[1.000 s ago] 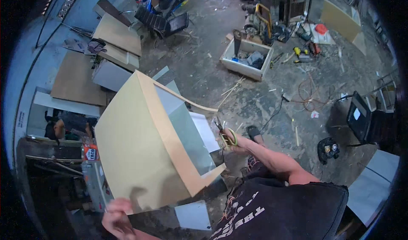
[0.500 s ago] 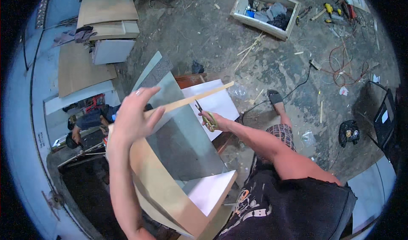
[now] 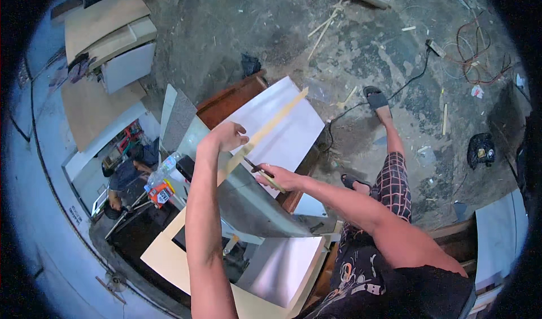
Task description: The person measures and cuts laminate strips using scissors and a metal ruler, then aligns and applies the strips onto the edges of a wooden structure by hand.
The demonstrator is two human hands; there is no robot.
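My left hand (image 3: 228, 136) reaches forward and pinches a thin tan edging strip (image 3: 278, 117) that slants from upper right to lower left. Just below it, my right hand (image 3: 278, 178) grips a small tool with a dark and yellow handle (image 3: 261, 171), its tip against the strip. Under both hands stands an open cabinet box (image 3: 265, 274) with tan outer faces and grey inner panels. Behind it a white panel (image 3: 282, 132) lies on a brown wooden bench (image 3: 228, 100).
Boards are stacked at the upper left (image 3: 110, 33). A plastic bottle (image 3: 164, 169) stands at the left, next to a crouching person (image 3: 121, 178). Cables (image 3: 474, 42), a black power tool (image 3: 480, 149) and wood scraps litter the dirt floor. My sandalled feet (image 3: 375, 98) stand to the right.
My left hand has gone from the box's lower edge up to the strip. The box has sunk lower in view. My right hand stays at the strip with the tool.
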